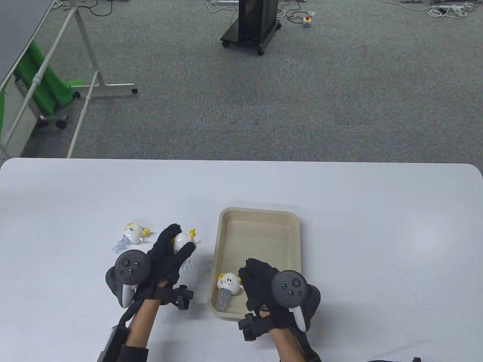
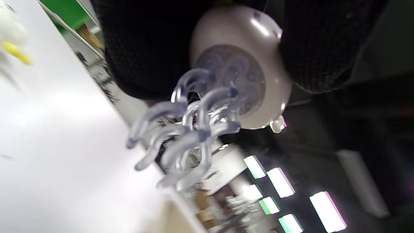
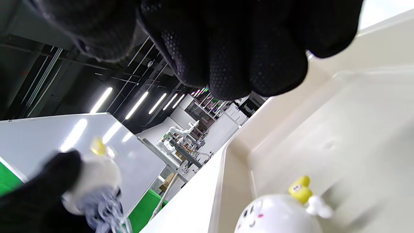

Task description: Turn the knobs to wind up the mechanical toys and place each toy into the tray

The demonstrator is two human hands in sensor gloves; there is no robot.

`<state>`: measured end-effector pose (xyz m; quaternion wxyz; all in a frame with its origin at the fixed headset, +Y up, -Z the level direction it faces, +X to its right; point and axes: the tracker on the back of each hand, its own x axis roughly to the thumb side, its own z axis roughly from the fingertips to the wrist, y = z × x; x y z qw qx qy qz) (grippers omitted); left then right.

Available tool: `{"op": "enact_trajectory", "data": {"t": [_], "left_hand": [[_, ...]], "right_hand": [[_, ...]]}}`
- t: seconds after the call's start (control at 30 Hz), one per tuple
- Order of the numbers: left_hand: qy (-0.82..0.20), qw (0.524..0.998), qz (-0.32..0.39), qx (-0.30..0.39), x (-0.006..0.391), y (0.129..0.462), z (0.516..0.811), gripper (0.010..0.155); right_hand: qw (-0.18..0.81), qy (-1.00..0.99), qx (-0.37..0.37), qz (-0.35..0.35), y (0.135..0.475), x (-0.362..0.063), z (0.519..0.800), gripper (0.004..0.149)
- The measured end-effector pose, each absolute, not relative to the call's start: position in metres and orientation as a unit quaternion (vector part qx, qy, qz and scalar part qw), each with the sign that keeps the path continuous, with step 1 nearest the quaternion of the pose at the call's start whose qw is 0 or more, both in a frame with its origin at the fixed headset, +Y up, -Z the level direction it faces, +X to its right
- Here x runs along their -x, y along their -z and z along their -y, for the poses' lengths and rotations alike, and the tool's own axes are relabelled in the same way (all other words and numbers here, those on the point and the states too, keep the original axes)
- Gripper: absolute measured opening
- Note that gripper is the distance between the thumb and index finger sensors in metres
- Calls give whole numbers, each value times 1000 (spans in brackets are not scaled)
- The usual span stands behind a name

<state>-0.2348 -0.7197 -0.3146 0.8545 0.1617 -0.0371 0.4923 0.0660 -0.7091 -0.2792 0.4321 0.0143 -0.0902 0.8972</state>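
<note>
My left hand [image 1: 182, 237] grips a white wind-up toy [image 1: 180, 242] with a yellow knob just above the table, left of the tray. In the left wrist view the gloved fingers [image 2: 145, 48] curl round the toy's white body [image 2: 245, 38], and its clear legs [image 2: 187, 129] hang free. A beige tray [image 1: 260, 217] lies in the middle of the table. A second white toy [image 1: 228, 283] lies in the tray's near left corner. My right hand [image 1: 256, 277] hovers right beside it, fingers [image 3: 226, 48] loosely curled and holding nothing. A third toy [image 1: 134, 233] lies on the table at the left.
The white table [image 1: 377, 226] stretches to both sides. Beyond its far edge is grey carpet with a wheeled frame [image 1: 86, 75] and a black stand [image 1: 251, 26].
</note>
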Motion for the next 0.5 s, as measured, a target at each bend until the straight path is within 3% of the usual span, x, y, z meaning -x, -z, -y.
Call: {"op": "enact_trajectory", "data": {"t": [0.13,0.33,0.5], "left_hand": [[-542,813,98,-191,226,296,726,76],[-549,810,117,-170,218,292,744,76],[-556,805,121,-169,218,290,744,76]], "right_hand": [[432,-897,-35,87,280,-56,710,58],[422,-898,-84,97,280,-38,702,60],[358,-918,-127,113,282,-20,693,60]]}}
